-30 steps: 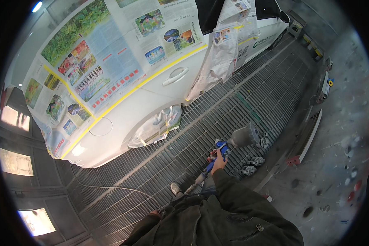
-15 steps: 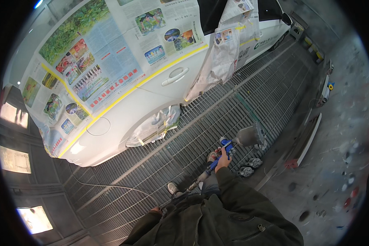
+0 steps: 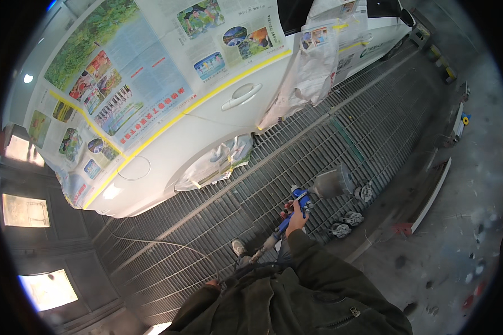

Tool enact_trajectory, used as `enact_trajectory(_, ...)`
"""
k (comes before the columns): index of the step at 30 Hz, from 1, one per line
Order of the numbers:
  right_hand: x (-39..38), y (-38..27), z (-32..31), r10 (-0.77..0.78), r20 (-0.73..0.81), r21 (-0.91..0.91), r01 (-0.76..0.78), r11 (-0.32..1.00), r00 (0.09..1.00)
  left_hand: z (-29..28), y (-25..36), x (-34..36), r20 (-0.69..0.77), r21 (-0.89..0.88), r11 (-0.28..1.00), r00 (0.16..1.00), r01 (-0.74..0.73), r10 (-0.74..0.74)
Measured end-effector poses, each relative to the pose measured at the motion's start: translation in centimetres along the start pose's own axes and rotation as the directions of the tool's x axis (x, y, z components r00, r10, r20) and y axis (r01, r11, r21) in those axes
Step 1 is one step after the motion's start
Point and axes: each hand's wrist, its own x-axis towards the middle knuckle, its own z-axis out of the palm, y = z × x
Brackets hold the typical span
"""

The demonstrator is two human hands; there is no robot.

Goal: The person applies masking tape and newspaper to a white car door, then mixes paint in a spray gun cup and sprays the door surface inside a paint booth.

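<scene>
My right hand [image 3: 297, 220] is wrapped round the blue handle of a paint spray gun [image 3: 300, 195], which has a grey, translucent cup [image 3: 332, 181] on its right side. From the bottom of the gun a fitting and air hose [image 3: 193, 246] run down and left toward my waist. At my left side my left hand [image 3: 213, 283] is closed where the hose passes; its fingers are mostly hidden. Ahead and left stands a white car [image 3: 207, 117], apart from the gun. Newspaper [image 3: 151, 50] edged with yellow tape [image 3: 190, 109] covers its upper side, and masking sheet fills the wheel arch [image 3: 221, 159].
Metal floor grating [image 3: 296, 148] runs between the car and the paint-spotted wall [image 3: 475, 184]. Shoes [image 3: 346, 223] lie on the grating right of me. A long white strip [image 3: 433, 195] leans by the wall. Lit panels [image 3: 25, 211] line the left wall.
The view has shifted, so the floor and wall sit farther right. My right hand and the spray gun have moved slightly left and up, still held. The left hand stays near my waist.
</scene>
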Motion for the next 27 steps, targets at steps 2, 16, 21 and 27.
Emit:
enact_trajectory(2, 0.9, -1.9, 1.0, -0.024, -0.02, 0.008, 0.024, 1.0, 1.0, -2.2, 3.6, -0.7, -0.013, 0.018, 0.997, 0.997, 0.072, -0.071)
enact_trajectory(16, 5.9, -7.6, 3.5, -0.176, -0.004, 0.013, 0.176, 0.984, 0.984, -8.8, 15.5, -4.1, -0.327, -0.244, 0.969, 0.939, 0.028, -0.11)
enact_trajectory(21, 1.5, 1.1, 3.7, -0.087, 0.013, 0.013, 0.087, 0.996, 0.996, -2.5, 5.4, -1.8, -0.257, -0.327, 0.942, 0.952, 0.076, -0.166)
enact_trajectory(27, -4.5, 16.4, 1.7, -0.018, 0.121, -0.24, 0.047, 0.97, 0.992, 5.7, -8.2, -4.7, -0.263, -0.467, 0.874, 0.922, 0.135, -0.283)
